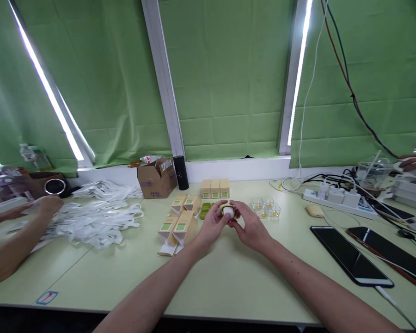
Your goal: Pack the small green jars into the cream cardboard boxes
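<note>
Pinch by left hand and right hand holds a small green-rimmed white piece above the counter, between its front and back edges, clear cups to the right; light, even pressure, piece kept level, should suit best.

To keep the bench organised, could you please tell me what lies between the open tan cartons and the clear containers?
In the head view, green pieces lie there, plus the left hand and right hand holding a small white-centred item.
</note>
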Available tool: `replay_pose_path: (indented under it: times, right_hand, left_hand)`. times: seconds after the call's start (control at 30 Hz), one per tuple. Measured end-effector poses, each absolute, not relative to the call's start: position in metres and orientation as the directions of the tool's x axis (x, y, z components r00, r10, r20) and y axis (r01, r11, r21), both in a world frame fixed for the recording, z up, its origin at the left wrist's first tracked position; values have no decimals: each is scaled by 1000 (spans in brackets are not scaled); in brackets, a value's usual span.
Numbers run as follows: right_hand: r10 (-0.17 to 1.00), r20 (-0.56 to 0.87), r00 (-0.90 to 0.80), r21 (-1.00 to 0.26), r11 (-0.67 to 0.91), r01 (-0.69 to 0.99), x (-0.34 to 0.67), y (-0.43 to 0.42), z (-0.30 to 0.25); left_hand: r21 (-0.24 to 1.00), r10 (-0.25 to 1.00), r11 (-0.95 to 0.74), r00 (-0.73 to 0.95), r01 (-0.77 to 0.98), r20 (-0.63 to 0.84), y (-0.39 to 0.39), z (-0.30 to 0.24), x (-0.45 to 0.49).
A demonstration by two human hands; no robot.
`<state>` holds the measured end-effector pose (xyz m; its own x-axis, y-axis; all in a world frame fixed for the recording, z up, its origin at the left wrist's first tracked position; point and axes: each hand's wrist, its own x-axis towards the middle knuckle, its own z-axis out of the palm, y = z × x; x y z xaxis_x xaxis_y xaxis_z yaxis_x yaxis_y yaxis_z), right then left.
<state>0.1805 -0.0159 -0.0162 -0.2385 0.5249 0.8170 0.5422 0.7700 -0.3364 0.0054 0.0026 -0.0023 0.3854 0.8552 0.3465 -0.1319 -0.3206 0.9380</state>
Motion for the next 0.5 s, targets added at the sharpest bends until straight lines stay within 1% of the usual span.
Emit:
replay_pose_path:
  times: [0.13, 0.37, 0.43, 0.5]
  right_hand:
    - [603, 783, -151, -466, 731, 498, 179, -15, -17]
    - [654, 752, -87, -561, 703, 437, 180, -14, -14]
    - [678, 734, -40, -608, 683, 405, 180, -14, -14]
    - [712, 702, 2, -668, 657, 351, 181, -12, -14]
  left_hand:
    - [935, 846, -305, 400, -180, 353, -1, 3, 6]
    - [951, 882, -247, 364, -187, 300, -1, 3, 6]
    - [947, 890, -280, 326, -161, 319, 0, 3, 4]
    - [931, 887, -354, 283, -92, 366, -1, 4, 1]
